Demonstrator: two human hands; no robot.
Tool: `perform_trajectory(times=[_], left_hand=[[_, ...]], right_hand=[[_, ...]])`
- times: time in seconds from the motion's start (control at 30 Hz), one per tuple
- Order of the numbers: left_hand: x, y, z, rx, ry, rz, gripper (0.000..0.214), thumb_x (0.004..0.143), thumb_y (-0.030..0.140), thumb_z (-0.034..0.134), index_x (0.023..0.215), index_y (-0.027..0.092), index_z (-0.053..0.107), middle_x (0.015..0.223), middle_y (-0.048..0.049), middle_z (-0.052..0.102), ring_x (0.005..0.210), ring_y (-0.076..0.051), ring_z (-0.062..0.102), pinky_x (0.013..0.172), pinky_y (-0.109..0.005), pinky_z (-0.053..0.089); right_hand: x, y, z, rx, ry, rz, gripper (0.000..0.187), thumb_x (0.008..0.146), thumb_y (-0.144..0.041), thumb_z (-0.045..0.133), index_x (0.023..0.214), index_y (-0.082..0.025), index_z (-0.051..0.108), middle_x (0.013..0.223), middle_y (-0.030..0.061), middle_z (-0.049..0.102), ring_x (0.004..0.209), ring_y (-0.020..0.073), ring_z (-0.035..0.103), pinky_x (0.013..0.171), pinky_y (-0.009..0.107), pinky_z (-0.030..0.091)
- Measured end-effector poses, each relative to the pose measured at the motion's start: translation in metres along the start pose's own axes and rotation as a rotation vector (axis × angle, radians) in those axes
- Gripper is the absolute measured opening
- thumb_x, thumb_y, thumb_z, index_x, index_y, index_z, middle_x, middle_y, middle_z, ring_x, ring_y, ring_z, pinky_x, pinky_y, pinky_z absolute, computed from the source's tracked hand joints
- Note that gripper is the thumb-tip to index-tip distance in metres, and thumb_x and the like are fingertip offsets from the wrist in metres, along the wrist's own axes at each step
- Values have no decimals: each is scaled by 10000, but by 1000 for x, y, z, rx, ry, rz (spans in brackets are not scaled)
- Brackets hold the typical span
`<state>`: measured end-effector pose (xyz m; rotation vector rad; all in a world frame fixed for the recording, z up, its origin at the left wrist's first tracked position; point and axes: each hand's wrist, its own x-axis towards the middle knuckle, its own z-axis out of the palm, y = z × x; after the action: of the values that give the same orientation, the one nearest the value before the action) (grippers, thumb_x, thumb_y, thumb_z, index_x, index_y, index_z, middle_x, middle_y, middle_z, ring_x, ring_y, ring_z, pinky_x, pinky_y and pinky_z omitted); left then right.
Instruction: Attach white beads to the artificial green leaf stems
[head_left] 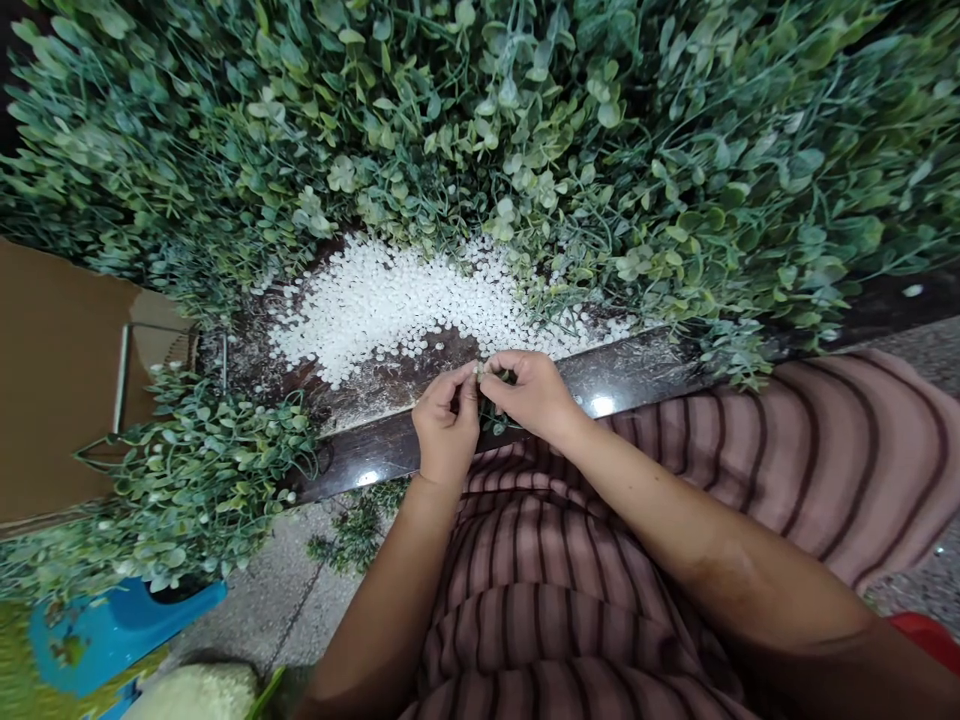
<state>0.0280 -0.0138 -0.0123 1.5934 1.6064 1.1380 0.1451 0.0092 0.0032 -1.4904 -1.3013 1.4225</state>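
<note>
My left hand [445, 424] and my right hand [537, 396] meet over the front edge of a dark table [637, 362]. Both are closed, thumbs and fingers pinching at one spot. Between them is a small artificial leaf sprig [496, 418], whose green leaves hang below the fingers. A tiny pale piece shows at the fingertips; I cannot make out exactly what it is. Just beyond my hands, many small white beads [390, 300] lie spread on the tabletop.
A thick mass of artificial greenery [465, 110] covers the table's far side. More sprigs [217, 470] hang over the edge at left, beside a cardboard box [60, 380]. Below are a blue plastic piece [112, 630] and speckled floor [277, 590]. Striped cloth [540, 580] covers my lap.
</note>
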Motion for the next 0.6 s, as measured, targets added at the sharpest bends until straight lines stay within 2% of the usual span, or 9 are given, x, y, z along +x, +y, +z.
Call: perform_trajectory(times=[0.27, 0.6], left_hand=[[-1, 3, 1, 102, 19, 115, 207, 813, 199, 494, 923, 188, 668, 896, -52, 709, 840, -152, 647, 824, -318, 499], [-7, 5, 11, 59, 83, 0, 222, 828, 208, 470, 945, 181, 657, 948, -57, 697, 900, -164, 639, 856, -334, 490]], right_hand=[[-1, -2, 0, 28, 30, -18, 176, 648, -186, 467, 481, -177, 414, 465, -58, 353, 486, 76, 331, 471, 199, 265], [-2, 0, 4, 72, 74, -31, 162, 662, -196, 469, 508, -180, 421, 490, -52, 381, 501, 80, 353, 491, 203, 290]])
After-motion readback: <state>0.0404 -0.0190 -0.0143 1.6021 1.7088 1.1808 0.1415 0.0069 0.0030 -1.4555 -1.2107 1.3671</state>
